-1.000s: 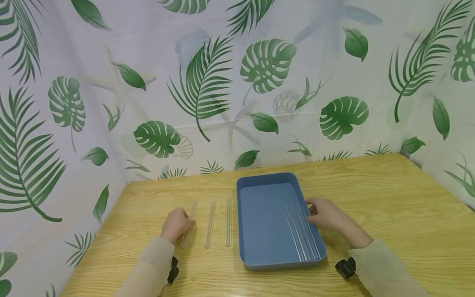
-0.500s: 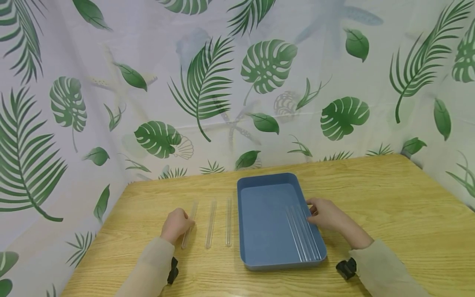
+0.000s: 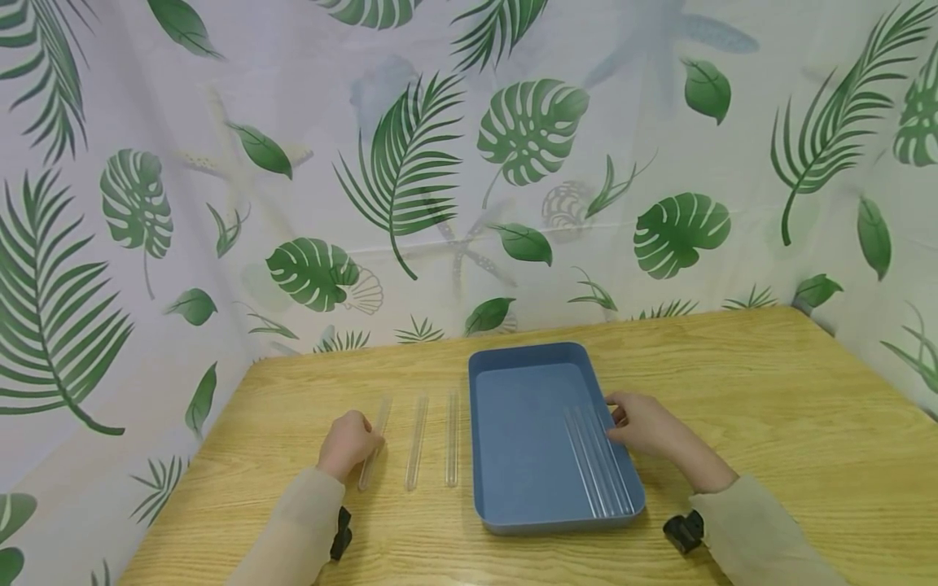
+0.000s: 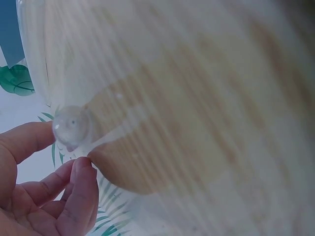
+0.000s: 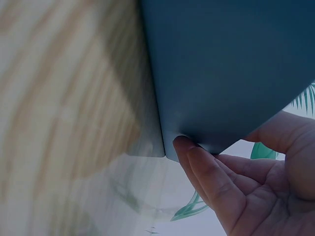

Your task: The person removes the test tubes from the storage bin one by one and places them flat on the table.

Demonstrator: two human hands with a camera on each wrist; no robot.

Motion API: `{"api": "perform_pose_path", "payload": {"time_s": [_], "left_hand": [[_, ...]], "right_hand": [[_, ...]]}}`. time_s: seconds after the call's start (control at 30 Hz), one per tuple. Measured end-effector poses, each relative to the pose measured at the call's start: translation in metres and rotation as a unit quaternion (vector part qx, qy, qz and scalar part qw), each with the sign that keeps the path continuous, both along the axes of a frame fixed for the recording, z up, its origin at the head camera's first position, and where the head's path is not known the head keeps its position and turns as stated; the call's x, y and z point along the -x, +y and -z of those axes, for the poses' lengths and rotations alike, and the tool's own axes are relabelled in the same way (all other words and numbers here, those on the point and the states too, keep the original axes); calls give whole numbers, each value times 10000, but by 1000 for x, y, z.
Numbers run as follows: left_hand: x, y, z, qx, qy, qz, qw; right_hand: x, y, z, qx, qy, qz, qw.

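Observation:
My left hand [image 3: 348,443] pinches the leftmost clear glass test tube [image 3: 365,474], which lies on the wooden table. In the left wrist view, the thumb touches the tube's rounded end [image 4: 72,127] and the fingertips [image 4: 83,164] sit just under it. Two more test tubes, a middle one [image 3: 416,443] and a right one [image 3: 451,439], lie apart beside it. My right hand [image 3: 641,422] grips the right wall of a blue tray [image 3: 513,456]. Its fingers press the wall's outer face in the right wrist view; the rim hides the thumb's tip. Several test tubes [image 3: 597,464] lie side by side inside the tray.
The wooden table [image 3: 769,407] spreads to both sides of the tray. A white cloth [image 3: 454,203] with green leaf prints hangs behind it and along the sides. Each wrist bears a black camera [image 3: 684,531].
Almost nothing differs. Both hands, the tubes and the tray keep their places; the head view has shifted only very slightly.

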State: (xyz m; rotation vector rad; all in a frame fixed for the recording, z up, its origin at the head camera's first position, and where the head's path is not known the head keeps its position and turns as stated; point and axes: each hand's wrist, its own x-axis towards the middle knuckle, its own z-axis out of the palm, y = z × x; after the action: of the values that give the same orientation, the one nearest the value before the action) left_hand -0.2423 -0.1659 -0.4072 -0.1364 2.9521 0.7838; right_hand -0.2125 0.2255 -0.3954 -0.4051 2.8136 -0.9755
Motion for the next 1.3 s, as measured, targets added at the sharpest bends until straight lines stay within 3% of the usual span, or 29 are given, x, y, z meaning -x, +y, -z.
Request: {"api": "perform_pose_path", "payload": {"time_s": [0.93, 1.3], "left_hand": [[0, -5, 2, -183, 15, 66, 9998], [-4, -7, -9, -642, 235, 106, 9976]], "right_hand": [[1, -1, 0, -8, -2, 39, 10000], [1, 0, 1, 9, 20, 16, 10000]]}}
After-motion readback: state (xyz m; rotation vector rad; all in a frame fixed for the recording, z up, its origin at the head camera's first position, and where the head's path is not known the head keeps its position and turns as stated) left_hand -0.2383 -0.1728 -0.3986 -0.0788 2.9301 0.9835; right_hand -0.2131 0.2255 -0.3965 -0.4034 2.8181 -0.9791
